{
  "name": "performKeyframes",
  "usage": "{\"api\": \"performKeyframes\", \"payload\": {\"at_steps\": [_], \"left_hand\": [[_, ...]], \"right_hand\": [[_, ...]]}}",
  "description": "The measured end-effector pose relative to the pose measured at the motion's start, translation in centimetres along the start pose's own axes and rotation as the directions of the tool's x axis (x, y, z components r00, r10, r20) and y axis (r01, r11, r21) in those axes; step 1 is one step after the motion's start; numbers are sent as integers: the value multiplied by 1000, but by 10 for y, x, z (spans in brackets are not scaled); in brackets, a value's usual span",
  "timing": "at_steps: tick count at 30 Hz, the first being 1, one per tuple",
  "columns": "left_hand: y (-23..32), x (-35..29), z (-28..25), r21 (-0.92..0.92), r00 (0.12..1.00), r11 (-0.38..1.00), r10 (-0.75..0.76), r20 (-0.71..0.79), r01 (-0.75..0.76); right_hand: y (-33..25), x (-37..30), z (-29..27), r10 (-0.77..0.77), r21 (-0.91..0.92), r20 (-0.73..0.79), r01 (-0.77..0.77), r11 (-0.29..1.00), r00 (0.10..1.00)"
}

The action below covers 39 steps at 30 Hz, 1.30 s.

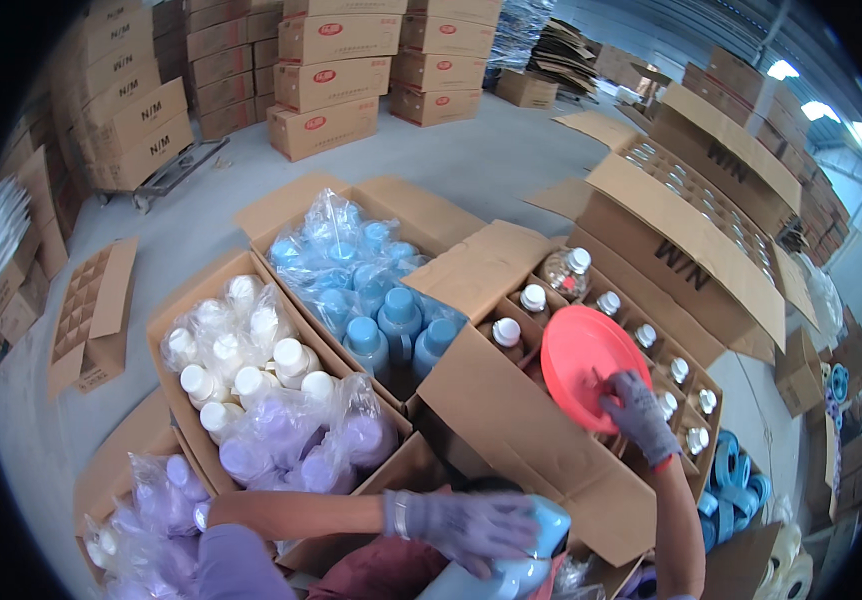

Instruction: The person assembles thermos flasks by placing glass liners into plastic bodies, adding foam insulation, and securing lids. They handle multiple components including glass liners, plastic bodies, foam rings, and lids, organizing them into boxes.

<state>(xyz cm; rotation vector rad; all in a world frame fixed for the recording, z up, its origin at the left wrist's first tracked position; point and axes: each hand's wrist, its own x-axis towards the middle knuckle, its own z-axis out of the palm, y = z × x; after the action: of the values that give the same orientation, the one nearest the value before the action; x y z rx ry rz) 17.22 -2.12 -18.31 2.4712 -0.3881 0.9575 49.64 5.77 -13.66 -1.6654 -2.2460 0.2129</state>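
Head cam: R hand (641, 418), gloved, grips red bowl (579, 350) by rim at bowl's 4 o'clock; bowl approx. 4 o'clock in view, over carton (523, 428) w/ clear bottles (564, 272). L hand (466, 528), gloved, blurred, on blue bottle (521, 574), 5 o'clock; grip: can't tell. White bottles (292, 360) 8 o'clock.

We count nine white caps (533, 296) showing in the divided carton (521, 420) and one red dish (579, 355) over its middle. We make it one gloved left hand (471, 530), one gloved right hand (641, 412) and one light-blue bottle (551, 525). Three blue-capped bottles (399, 308) stand outside the plastic by their box's near corner. The bagged white bottles (226, 350) and purple bottles (286, 440) overlap too much for us to count.
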Motion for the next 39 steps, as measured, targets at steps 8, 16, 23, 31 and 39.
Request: {"api": "performKeyframes", "payload": {"at_steps": [8,16,23,31,39], "left_hand": [[-299,-187,-65,-95,199,294,-818,-540,951],[-442,-226,-17,118,-40,-117,-854,-519,986],[-267,-213,-53,-865,-341,321,-822,-456,385],[-44,-82,-191,-824,383,419,-740,-553,-381],[-86,64,-198,-813,613,577,-615,-496,-78]], "right_hand": [[-72,-33,-35,162,110,-343,-132,985,925],[-73,-82,-2,191,34,-323,-190,981,927],[-90,-88,-1,165,88,-465,-139,986,870],[-179,21,12,-389,228,-129,409,883,912],[-177,48,32,152,965,175,-139,-220,973]]}}
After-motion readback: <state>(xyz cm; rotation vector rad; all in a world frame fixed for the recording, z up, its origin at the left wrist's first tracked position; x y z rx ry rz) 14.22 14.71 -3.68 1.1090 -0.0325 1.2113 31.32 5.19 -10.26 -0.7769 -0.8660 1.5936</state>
